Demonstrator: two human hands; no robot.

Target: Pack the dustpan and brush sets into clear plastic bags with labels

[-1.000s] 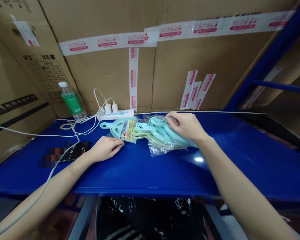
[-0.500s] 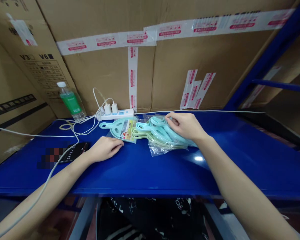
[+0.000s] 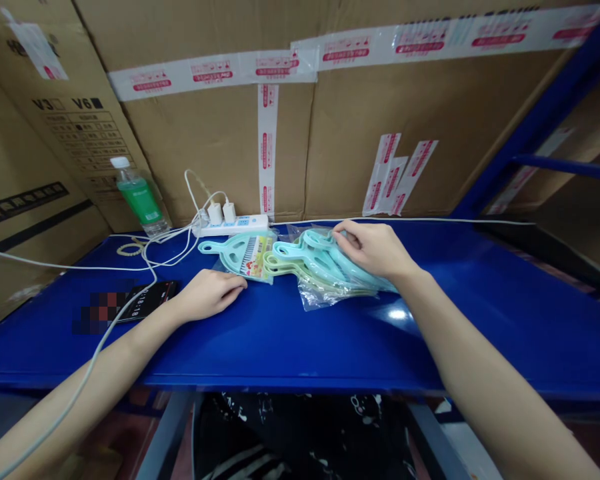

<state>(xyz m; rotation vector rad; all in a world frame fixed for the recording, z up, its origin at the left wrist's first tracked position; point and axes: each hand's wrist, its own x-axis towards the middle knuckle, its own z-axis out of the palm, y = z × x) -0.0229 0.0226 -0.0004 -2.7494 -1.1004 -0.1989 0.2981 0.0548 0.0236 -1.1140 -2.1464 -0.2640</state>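
My right hand (image 3: 375, 248) rests on a clear plastic bag of stacked mint-green and pale yellow plastic pieces (image 3: 320, 270), its fingers curled and pinching at the top piece. A single mint plastic piece with a colourful printed card (image 3: 240, 255) lies just left of the bag. My left hand (image 3: 207, 295) lies palm down on the blue shelf (image 3: 290, 340), fingers loosely together, its fingertips near the lower corner of that card. Nothing is held in the left hand.
A black phone (image 3: 147, 301) lies left of my left hand, a white cable crossing it. A white power strip (image 3: 233, 227) with two chargers sits at the back, a green-labelled bottle (image 3: 137, 199) further left. Taped cardboard boxes (image 3: 330, 133) wall the back.
Almost nothing has changed. The view has shifted slightly upward and both hands keep their places, the right fingers still working at the top piece in the bag.
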